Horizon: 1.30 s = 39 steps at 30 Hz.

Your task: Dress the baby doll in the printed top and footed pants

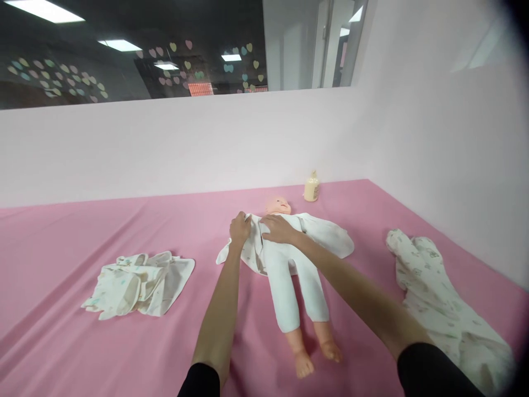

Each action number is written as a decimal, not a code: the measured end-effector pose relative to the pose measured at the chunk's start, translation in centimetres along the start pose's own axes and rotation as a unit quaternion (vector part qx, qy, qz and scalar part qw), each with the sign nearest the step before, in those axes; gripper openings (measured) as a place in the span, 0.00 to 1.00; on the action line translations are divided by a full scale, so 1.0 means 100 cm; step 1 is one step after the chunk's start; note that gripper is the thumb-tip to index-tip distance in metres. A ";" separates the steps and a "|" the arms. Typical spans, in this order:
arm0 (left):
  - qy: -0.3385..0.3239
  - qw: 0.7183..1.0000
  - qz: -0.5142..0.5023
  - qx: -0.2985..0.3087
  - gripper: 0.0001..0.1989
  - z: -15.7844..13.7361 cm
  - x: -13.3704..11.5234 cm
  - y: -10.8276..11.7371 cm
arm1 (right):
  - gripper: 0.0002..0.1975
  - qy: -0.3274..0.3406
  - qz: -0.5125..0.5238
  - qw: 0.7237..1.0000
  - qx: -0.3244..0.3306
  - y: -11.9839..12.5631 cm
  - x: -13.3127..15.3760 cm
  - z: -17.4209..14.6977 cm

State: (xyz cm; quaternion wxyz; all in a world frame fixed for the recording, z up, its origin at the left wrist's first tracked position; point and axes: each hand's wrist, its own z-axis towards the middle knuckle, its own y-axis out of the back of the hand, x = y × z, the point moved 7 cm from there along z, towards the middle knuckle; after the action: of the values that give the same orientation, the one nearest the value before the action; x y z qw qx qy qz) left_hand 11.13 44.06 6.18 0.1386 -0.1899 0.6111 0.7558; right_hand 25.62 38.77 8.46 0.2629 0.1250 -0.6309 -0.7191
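Observation:
A baby doll (278,206) lies on its back with its head away from me, in white trousers (282,295) with bare feet showing. A white baby shirt (253,252) with a faint print is spread open under and around its upper body. My left hand (240,227) is closed on the shirt's upper edge, left of the doll's chest. Across the chest lies my right hand (280,229), its bent fingers closed at the shirt's inner edge; the fingertips are partly hidden. One sleeve (326,234) stretches out to the right.
A crumpled printed baby cloth (138,285) lies on the pink sheet (53,248) at left. Another printed garment (446,303) lies at right. A pale yellow pump bottle (311,187) stands behind the doll, near the white wall (177,149).

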 end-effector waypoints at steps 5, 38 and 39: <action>0.011 1.000 -0.001 0.006 0.13 0.000 0.022 0.009 | 0.18 0.026 -0.046 0.994 0.096 -0.015 0.016 0.041; 0.023 0.978 -0.198 0.063 0.13 -0.013 0.046 0.020 | 0.19 0.140 -0.109 0.984 -0.016 -0.012 0.055 0.030; 0.020 0.976 -0.208 0.068 0.12 -0.014 0.045 0.022 | 0.18 0.153 -0.107 0.982 -0.023 -0.013 0.058 0.030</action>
State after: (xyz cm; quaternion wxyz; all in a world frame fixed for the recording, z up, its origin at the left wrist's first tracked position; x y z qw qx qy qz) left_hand 6.28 42.16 5.77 0.2929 -0.3182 0.6106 0.6634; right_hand 19.00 38.24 8.61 0.2807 0.2942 -0.5495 -0.7299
